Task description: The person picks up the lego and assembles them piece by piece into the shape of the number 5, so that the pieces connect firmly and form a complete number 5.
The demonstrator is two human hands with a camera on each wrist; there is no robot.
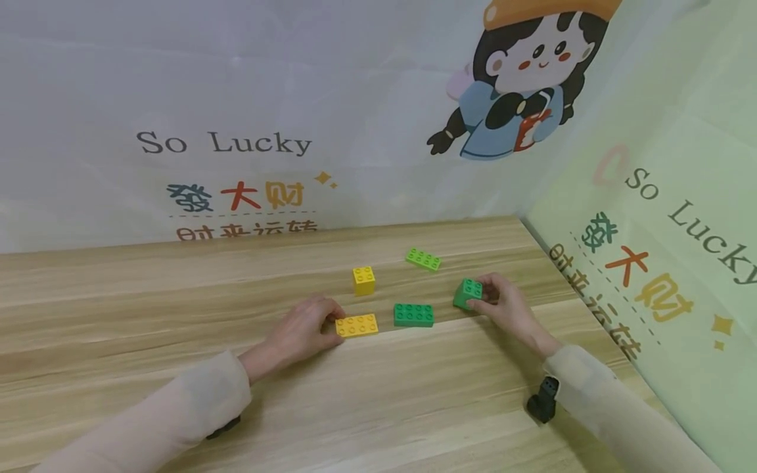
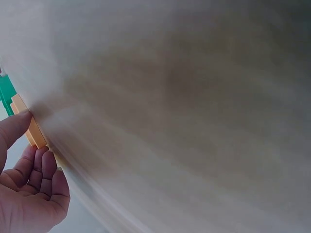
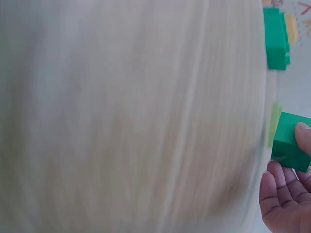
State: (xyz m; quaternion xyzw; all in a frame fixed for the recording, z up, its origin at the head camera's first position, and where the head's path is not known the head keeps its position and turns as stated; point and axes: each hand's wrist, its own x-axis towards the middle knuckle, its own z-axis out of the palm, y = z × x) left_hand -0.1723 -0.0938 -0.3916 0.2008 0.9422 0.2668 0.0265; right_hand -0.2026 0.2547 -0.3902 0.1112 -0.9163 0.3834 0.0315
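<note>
My left hand [image 1: 304, 330] pinches the left end of a long yellow-orange toy brick [image 1: 357, 325] with studs on top. In the left wrist view, the thumb lies on one side of that brick [image 2: 33, 127] and the fingertips on the other. At the right, my right hand [image 1: 507, 307] grips a tall green toy brick [image 1: 467, 294] between thumb and fingers; the right wrist view shows the thumb on a face of this green brick [image 3: 289, 141]. Between the hands lies a long green brick [image 1: 413, 315], touched by neither.
Behind the long bricks stands a tall yellow brick [image 1: 363, 281]. A flat light green brick [image 1: 422, 259] lies farther back. The wooden table [image 1: 177, 295] meets a printed cloth [image 1: 367, 118] at the back and another hanging at the right.
</note>
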